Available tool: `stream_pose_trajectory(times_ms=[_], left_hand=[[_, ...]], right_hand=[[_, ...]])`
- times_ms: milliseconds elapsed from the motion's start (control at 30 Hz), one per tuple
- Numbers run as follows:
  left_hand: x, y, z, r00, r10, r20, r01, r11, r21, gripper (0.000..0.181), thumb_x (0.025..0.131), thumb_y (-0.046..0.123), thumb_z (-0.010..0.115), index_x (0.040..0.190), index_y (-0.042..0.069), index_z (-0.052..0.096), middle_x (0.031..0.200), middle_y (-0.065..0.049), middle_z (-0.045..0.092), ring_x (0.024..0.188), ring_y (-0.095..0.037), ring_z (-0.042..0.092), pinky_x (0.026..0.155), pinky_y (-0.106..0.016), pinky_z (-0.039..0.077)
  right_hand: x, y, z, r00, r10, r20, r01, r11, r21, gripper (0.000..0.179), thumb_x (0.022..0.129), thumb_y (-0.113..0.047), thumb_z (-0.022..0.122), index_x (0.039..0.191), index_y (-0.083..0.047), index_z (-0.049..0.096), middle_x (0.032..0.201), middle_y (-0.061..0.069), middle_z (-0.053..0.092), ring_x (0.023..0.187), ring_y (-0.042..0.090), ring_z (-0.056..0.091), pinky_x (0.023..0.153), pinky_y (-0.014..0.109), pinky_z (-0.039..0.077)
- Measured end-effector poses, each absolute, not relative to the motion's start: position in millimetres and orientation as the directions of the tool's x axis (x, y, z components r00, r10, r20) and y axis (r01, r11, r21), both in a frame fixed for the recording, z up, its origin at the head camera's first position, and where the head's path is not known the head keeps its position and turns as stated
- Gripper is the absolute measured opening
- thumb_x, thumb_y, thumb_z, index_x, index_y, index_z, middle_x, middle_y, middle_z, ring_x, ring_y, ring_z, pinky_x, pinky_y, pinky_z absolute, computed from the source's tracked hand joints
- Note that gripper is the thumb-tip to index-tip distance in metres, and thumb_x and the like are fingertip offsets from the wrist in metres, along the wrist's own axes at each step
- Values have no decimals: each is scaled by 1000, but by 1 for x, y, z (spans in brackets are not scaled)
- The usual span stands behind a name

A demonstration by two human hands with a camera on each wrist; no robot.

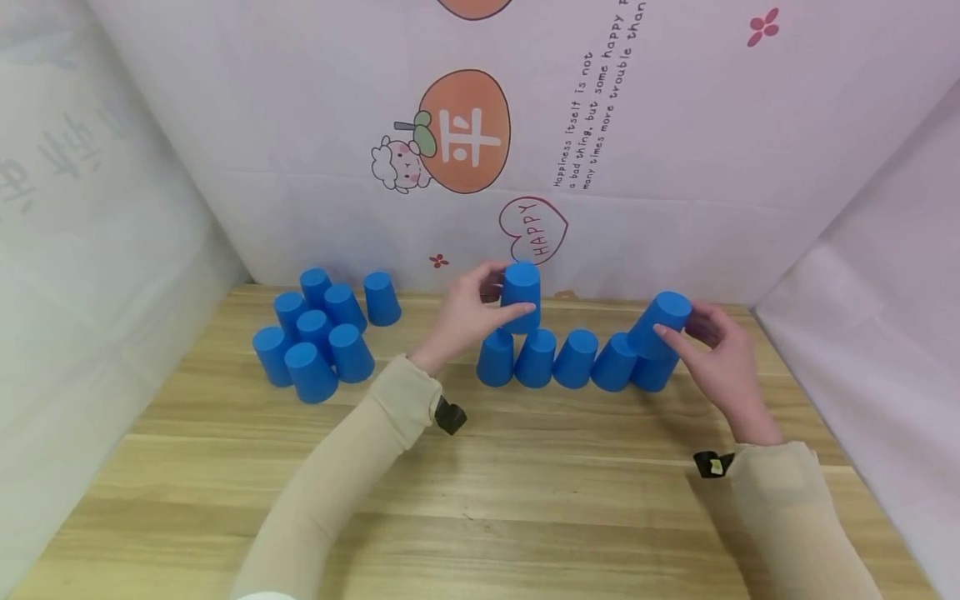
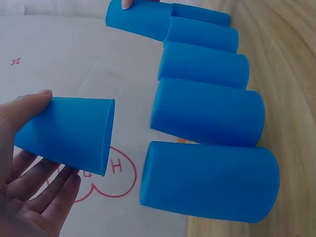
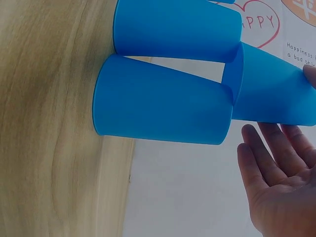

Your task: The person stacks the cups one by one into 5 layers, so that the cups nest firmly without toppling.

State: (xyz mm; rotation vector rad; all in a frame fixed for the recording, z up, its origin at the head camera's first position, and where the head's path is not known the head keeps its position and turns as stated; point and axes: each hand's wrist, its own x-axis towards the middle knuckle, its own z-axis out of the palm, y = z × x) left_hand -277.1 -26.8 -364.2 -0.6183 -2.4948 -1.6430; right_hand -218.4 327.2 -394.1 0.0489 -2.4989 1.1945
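Several blue plastic cups stand upside down in a row on the table, among them the leftmost cup [image 1: 496, 358] and a middle cup [image 1: 576, 359]. My left hand [image 1: 468, 312] grips another upside-down cup [image 1: 522, 297] between thumb and fingers. In the left wrist view that held cup [image 2: 69, 131] is apart from the row. At the row's right end, my right hand [image 1: 720, 358] holds a cup [image 1: 660, 323] by its sides. Its rim meets the tops of the two rightmost cups, as the right wrist view shows with the end cup [image 3: 163, 101].
On the left of the wooden table [image 1: 480, 500] stands a cluster of several more upside-down blue cups [image 1: 311, 372], with one cup [image 1: 382, 298] slightly apart at its back right. A printed white cloth [image 1: 660, 242] hangs behind the table, and white cloth flanks both sides.
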Motion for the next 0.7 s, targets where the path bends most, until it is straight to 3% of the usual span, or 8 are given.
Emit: stream_pose_trajectory(times_ms=[400, 700], left_hand=[[-268, -22, -383, -917, 288, 277, 373, 365, 853, 60, 89, 32, 82, 138, 8, 57, 129, -8, 65, 115, -24, 65, 100, -45, 52], [-267, -22, -389, -919, 285, 274, 369, 367, 854, 60, 89, 33, 82, 138, 9, 57, 129, -8, 65, 116, -25, 64, 100, -45, 52]], right_hand=[[-218, 328, -395, -925, 116, 361, -211, 633, -745, 57, 97, -35, 73, 140, -2, 56, 134, 20, 61, 120, 41, 58, 105, 55, 46], [-217, 328, -396, -930, 118, 349, -200, 634, -747, 58, 96, -38, 73, 138, -2, 57, 133, 15, 61, 120, 37, 58, 104, 56, 46]])
